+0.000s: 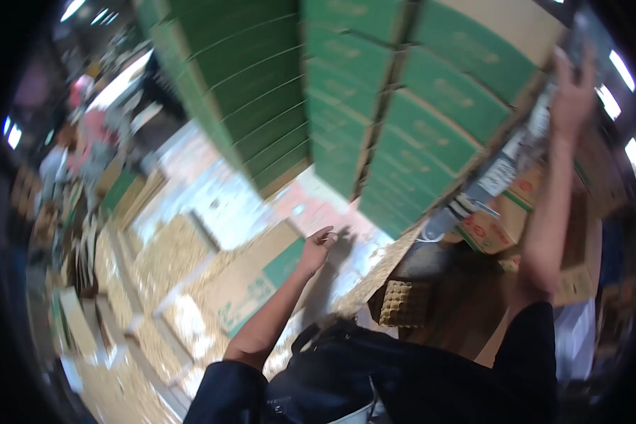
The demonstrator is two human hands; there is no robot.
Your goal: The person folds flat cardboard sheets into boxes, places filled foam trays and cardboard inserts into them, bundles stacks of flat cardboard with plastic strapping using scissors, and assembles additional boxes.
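Fingers of right hand [571,92] press the green carton stack's [374,106] edge; left hand [318,247] loosely curled.

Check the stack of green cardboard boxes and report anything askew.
The tall stack of green cardboard boxes shows uneven gaps between its columns, though fisheye bending may exaggerate this. The right hand rests against its upper edge; the left hand hangs free.

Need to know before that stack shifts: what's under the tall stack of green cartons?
Below the green cartons shows pale floor and a flat brown carton near the left hand. The right hand is up at the stack's edge. What the stack stands on is hidden.
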